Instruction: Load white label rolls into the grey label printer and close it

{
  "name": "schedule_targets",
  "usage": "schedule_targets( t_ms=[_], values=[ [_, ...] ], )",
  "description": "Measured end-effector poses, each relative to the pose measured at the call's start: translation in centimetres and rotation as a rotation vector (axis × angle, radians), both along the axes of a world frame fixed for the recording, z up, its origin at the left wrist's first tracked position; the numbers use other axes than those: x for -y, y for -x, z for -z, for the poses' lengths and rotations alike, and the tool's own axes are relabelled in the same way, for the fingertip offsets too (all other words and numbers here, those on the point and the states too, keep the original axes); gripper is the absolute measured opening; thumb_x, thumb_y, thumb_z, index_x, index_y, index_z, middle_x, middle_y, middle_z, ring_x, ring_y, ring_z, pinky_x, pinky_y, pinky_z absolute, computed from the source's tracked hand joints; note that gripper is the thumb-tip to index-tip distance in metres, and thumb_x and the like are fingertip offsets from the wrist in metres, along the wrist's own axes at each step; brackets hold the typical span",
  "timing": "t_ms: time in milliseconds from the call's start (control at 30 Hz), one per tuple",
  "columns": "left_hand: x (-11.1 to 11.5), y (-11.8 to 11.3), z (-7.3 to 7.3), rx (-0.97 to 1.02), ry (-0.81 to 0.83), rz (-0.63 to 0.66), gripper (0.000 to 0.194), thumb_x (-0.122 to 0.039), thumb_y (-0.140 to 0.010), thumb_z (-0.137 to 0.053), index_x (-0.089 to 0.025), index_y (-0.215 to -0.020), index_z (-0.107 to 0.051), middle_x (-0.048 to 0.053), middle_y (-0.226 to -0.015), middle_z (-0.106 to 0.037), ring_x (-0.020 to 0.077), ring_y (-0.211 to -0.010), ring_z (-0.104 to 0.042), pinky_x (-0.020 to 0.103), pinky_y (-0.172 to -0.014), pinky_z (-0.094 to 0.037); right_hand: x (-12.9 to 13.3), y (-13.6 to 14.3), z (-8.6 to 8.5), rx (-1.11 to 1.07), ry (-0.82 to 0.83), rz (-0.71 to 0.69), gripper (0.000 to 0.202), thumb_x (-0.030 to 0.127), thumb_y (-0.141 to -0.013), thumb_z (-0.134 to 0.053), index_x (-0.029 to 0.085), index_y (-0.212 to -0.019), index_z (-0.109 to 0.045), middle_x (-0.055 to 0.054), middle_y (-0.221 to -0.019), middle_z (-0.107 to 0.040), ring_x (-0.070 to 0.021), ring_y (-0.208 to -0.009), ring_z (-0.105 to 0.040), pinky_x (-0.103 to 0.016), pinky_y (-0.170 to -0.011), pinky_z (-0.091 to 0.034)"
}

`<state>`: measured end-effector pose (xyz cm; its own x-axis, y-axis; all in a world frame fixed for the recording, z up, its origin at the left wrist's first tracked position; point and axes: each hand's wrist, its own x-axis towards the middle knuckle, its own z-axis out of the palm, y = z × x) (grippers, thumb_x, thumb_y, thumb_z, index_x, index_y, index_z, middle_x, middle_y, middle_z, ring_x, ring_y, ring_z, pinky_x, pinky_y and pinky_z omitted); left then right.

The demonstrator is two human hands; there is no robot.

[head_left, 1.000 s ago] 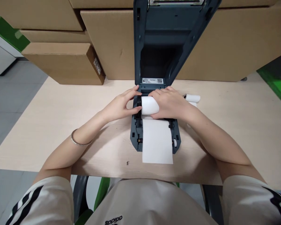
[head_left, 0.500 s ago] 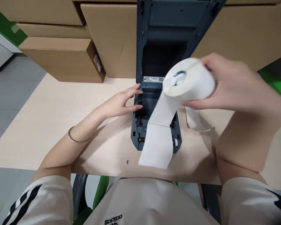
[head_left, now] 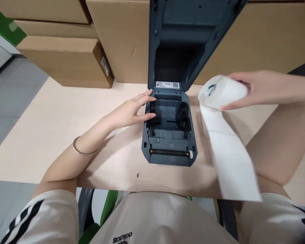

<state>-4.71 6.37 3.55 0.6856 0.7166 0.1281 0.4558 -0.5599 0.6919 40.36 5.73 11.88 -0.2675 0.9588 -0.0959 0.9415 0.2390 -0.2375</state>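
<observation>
A dark blue-grey label printer (head_left: 165,137) sits on the table with its lid (head_left: 186,34) raised upright at the back. Its inner bay shows a black roll holder (head_left: 184,110) at the right and a black roller (head_left: 169,153) across the front. My left hand (head_left: 133,110) rests at the printer's left edge, fingers apart and holding nothing. To the right of the printer, my right hand (head_left: 251,88) grips a roll of white labels (head_left: 227,92) above the table. A loose strip of labels (head_left: 231,152) hangs from the roll toward the table's front edge.
Cardboard boxes line the back of the table, including a flat one (head_left: 63,64) at the left and a tall one (head_left: 124,44) behind the printer. The wooden table's front edge (head_left: 147,191) lies close to my body. A chair armrest (head_left: 86,210) is below.
My right hand has carried the label roll to the right, from over the printer to beside it. The hanging strip has swung right, uncovering the printer's bay. My left hand has stayed put.
</observation>
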Motion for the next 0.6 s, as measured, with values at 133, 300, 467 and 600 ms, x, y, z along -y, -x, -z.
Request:
schedule_targets(
  t_ms=[133, 300, 467, 600],
  values=[
    [0.1, 0.1, 0.0, -0.003, 0.016, -0.009, 0.063, -0.063, -0.104, -0.073, -0.031, -0.157, -0.065, 0.014, -0.193, -0.039, 0.04, -0.179, -0.042, 0.06, -0.134, -0.056, -1.5, 4.2, 1.5, -0.006, 0.172, 0.023, 0.062, 0.061, -0.068, -0.104, 0.031, -0.119, -0.083, -0.009, -0.117, -0.087, -0.0342, -0.096, -0.08, -0.051, -0.082, -0.063],
    [0.1, 0.1, -0.1, -0.012, 0.013, -0.007, 0.067, -0.067, -0.104, -0.073, -0.03, -0.158, -0.065, 0.015, -0.192, -0.039, 0.0413, -0.179, -0.041, 0.062, -0.135, -0.055, -2.8, 6.3, 4.3, -0.07, 0.162, -0.008, 0.056, 0.046, -0.074, -0.102, 0.026, -0.122, -0.08, -0.011, -0.115, -0.086, -0.0275, -0.091, -0.076, -0.042, -0.078, -0.058],
    [0.1, 0.0, -0.1, -0.017, 0.01, -0.01, 0.066, -0.067, -0.104, -0.073, -0.029, -0.157, -0.066, 0.017, -0.191, -0.04, 0.041, -0.179, -0.042, 0.063, -0.138, -0.051, -3.5, 6.6, 5.7, -0.074, 0.16, 0.016, 0.061, 0.052, -0.076, -0.1, 0.023, -0.123, -0.076, -0.016, -0.125, -0.084, -0.0294, -0.101, -0.075, -0.043, -0.089, -0.055],
    [0.1, 0.0, -0.2, -0.02, 0.012, -0.013, 0.066, -0.065, -0.104, -0.073, -0.028, -0.158, -0.065, 0.016, -0.192, -0.04, 0.0411, -0.179, -0.041, 0.061, -0.137, -0.052, -3.8, 4.5, 5.1, -0.056, 0.183, 0.003, 0.064, 0.057, -0.078, -0.095, 0.023, -0.127, -0.074, -0.018, -0.133, -0.082, -0.0299, -0.109, -0.075, -0.043, -0.096, -0.054]
  ],
)
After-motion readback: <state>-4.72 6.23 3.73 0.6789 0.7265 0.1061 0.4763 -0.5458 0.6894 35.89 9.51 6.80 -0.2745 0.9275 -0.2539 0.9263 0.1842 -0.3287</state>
